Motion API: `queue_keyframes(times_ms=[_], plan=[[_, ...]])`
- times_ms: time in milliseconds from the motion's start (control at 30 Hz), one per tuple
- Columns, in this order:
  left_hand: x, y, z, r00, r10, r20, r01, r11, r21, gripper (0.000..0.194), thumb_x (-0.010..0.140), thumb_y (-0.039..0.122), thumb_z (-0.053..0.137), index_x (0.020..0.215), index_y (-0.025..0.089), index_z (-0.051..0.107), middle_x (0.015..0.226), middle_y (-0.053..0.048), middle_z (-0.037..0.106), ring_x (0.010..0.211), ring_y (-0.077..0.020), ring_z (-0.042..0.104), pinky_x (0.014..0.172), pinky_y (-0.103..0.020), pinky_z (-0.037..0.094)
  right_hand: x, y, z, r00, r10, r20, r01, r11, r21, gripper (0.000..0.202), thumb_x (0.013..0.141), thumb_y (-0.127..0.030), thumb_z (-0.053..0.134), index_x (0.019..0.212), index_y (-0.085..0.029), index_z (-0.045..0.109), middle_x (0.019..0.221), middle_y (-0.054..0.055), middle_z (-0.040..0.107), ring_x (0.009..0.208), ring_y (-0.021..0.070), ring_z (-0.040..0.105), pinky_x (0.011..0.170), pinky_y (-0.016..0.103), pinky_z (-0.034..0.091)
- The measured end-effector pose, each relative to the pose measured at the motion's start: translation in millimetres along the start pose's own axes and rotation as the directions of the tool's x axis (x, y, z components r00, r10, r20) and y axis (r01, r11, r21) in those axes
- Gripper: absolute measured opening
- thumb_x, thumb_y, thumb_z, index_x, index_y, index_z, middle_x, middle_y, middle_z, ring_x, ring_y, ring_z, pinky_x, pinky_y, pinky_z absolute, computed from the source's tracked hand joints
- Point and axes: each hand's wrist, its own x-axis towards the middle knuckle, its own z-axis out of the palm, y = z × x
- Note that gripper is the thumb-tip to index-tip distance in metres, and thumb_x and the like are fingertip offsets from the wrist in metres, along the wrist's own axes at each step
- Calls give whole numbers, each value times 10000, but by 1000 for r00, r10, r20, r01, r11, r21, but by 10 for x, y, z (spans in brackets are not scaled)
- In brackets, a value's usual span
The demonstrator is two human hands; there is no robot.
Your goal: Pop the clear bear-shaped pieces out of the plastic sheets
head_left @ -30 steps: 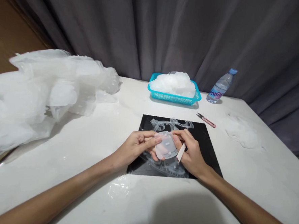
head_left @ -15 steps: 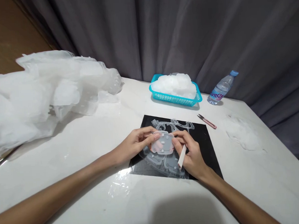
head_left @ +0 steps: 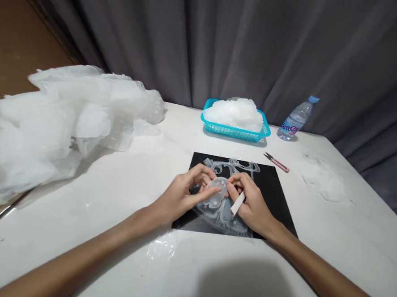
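My left hand [head_left: 201,188] grips a small translucent piece [head_left: 218,193] of soft-looking plastic or silicone with raised round nubs, thumb across its face. At the piece's right edge are the fingertips of my right hand [head_left: 250,201], which also holds a slim white-handled tool [head_left: 238,204]; its working end is hidden. Beneath both hands, a larger translucent moulded sheet [head_left: 228,223] with curved outlines lies on a black mat [head_left: 272,197]. Cut-out translucent scraps [head_left: 233,166] rest on the mat's far part.
On the white table [head_left: 125,269], a big heap of translucent sheets [head_left: 65,125] stands left. A turquoise basket [head_left: 233,135] of white pieces is at the back. Pink-handled thread snips [head_left: 276,162], a water bottle [head_left: 296,120] and thin clear scraps [head_left: 326,181] lie or stand right.
The translucent piece has turned and tilted between my hands, its outline now rounder. My left thumb reaches further over it, and the white handle has tipped flatter.
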Motion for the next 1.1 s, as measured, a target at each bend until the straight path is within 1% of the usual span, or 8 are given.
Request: queue_keyframes(times_ms=[100,233,433,633,733,867,967,1100], plan=[[-57,-3,-2,999,37,11,-38,992,121,257,1009,381,689,1205,246,591,884,27,644,805,-134,633,724,-253,476,0,-5,-5,1000,-31,-6,30,997,-75,119,1060,-296,511,1013,-218,588,938,35,619,815,182,583,737,328,448],[-103,-24,-12,996,87,32,-92,975,201,387,1019,373,681,1343,298,483,872,54,611,741,-110,598,694,-235,462,-13,-6,-20,999,-48,1,48,996,-79,127,1062,-290,498,996,-215,576,928,30,586,811,180,553,737,325,437],[-95,-35,-14,996,85,42,-91,976,199,361,1037,402,645,1322,288,454,881,41,617,748,-120,574,680,-245,456,-19,-26,-29,997,-71,42,77,986,-150,198,1082,-306,458,928,-221,549,903,29,546,821,193,533,735,340,416],[-77,-85,-8,996,85,24,-88,981,171,358,1023,389,669,1295,270,468,836,45,609,727,-125,565,686,-264,453,-26,-37,-30,993,-98,65,109,976,-189,229,1094,-305,430,928,-218,562,914,46,553,871,216,547,769,361,423],[-34,-124,11,997,70,-16,-69,994,81,420,985,381,726,1284,262,456,813,52,636,693,-121,564,698,-273,468,-25,-35,-32,993,-91,69,103,975,-197,249,1099,-304,417,916,-217,563,911,48,552,872,220,546,774,366,421],[36,-140,37,996,-41,-73,30,989,-148,509,913,366,809,1247,247,443,804,45,682,716,-132,620,702,-267,498,-18,-29,-34,994,-88,63,99,976,-193,250,1099,-292,420,907,-220,564,894,41,543,863,217,540,769,361,415],[62,-120,61,989,-133,-71,105,946,-306,545,861,334,857,1214,239,453,773,51,686,705,-125,641,676,-241,505,-19,-16,-47,993,-112,44,117,983,-139,241,1093,-279,450,886,-222,560,867,24,529,827,199,528,748,341,408],[54,-61,118,960,-274,-63,209,846,-491,533,837,320,873,1177,216,476,738,32,717,657,-132,673,645,-241,532,-28,5,-66,991,-127,-30,124,989,-77,245,1090,-270,480,868,-222,570,806,-3,509,765,176,496,704,316,389]])
